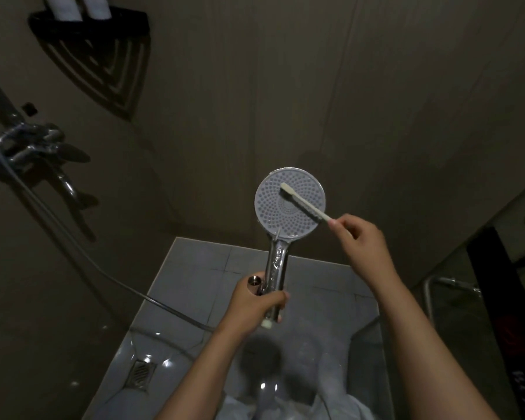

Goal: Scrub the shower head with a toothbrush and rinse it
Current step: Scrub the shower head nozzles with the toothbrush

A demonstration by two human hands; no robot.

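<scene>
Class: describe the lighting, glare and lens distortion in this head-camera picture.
Head view: dim overall; the shower head face is the brightest part; glare spots glint on the glossy floor tiles near the drain; the wide-angle lens bends the walls.

1. The light is dim throughout; the walls (285, 86) read as murky grey-brown, darkest toward the upper corners.
2. The pale floor tiles (194, 268) and the round face of the shower head (273, 213) are brightest; glare streaks its chrome handle; small glints dot the wet floor near the drain (141, 372).
3. The corner shelf (88, 25) throws a slatted shadow down the wall; the tap (37, 147) casts a dark one below it.
4. A round shadow lies on the floor beneath the left hand (255, 304).
5. The right hand (361, 241) and the toothbrush (303, 204) it pinches look slightly smeared; wall seams bend at the edges; fine detail is soft.
</scene>
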